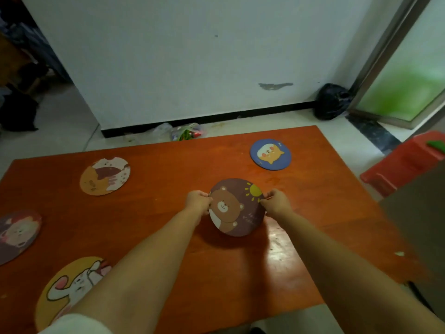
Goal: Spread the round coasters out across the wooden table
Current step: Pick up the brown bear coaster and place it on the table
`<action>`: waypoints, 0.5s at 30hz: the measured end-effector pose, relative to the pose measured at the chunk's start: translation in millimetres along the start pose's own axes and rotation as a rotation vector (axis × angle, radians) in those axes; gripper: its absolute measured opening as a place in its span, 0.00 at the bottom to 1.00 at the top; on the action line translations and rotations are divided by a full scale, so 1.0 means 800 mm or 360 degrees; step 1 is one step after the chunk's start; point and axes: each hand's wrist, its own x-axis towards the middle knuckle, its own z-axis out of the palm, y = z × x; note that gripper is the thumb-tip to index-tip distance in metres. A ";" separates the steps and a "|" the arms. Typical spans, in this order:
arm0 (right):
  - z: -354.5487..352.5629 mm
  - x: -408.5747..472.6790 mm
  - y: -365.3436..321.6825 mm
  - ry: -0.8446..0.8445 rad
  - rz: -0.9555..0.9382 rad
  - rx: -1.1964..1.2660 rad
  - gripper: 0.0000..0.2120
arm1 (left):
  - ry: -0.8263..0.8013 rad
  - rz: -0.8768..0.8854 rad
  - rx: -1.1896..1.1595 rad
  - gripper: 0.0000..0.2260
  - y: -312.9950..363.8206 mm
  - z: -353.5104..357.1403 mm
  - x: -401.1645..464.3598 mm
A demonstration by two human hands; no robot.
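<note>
A purple round coaster with a brown bear and a yellow sun (pixel 237 208) is held tilted just above the middle of the orange-brown wooden table (pixel 168 232). My left hand (pixel 198 203) pinches its left rim and my right hand (pixel 277 202) pinches its right rim. Several other coasters lie flat on the table: a blue one with a cat (pixel 270 154) at the far right, a tan one (pixel 105 176) at the far left, a dark purple one (pixel 18 235) at the left edge, and a yellow one with a white animal (pixel 69 285) near me, partly under my left forearm.
A red plastic stool (pixel 404 162) stands off the table's right side. A grey surface (pixel 419 225) overlaps the right near corner. On the floor beyond the table lie plastic bags (pixel 185 132) and a black bag (pixel 331 101) against the white wall.
</note>
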 end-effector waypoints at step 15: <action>-0.163 0.017 0.178 -0.0047 -0.0094 -0.0393 0.14 | 0.0011 -0.0144 -0.0052 0.15 -0.039 0.233 -0.102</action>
